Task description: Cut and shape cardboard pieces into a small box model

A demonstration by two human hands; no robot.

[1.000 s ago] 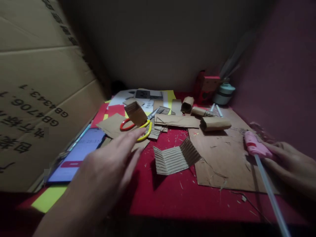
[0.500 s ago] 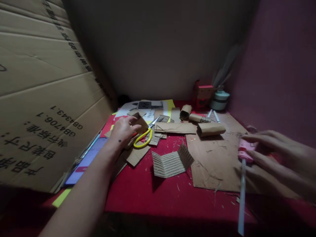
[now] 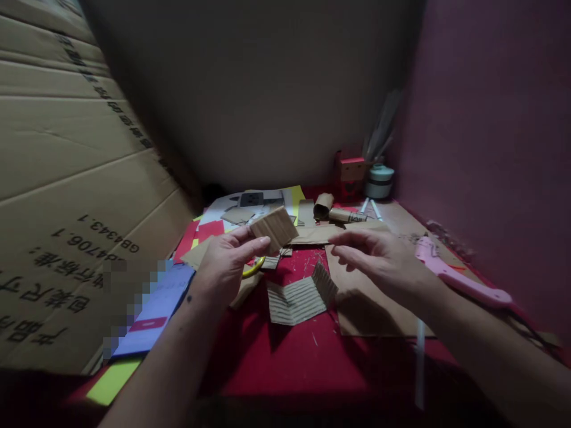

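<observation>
My left hand holds a small cardboard piece between thumb and fingers, raised over the scissors, whose yellow handle shows partly below. My right hand hovers over the cardboard sheet, fingers apart with nothing between them. On the red cloth between and below the hands stands a folded corrugated piece. The pink glue gun lies to the right of my right hand, and a clear glue stick is near the front edge.
A large cardboard box walls the left, beside a blue-lit phone. Cardboard rolls, a printed sheet, a red box figure and a teal pot stand or lie behind. A flat cardboard sheet lies right.
My left hand has lifted the cardboard piece toward the middle. My right hand has let go of the glue gun and moved left. The view has shifted slightly.
</observation>
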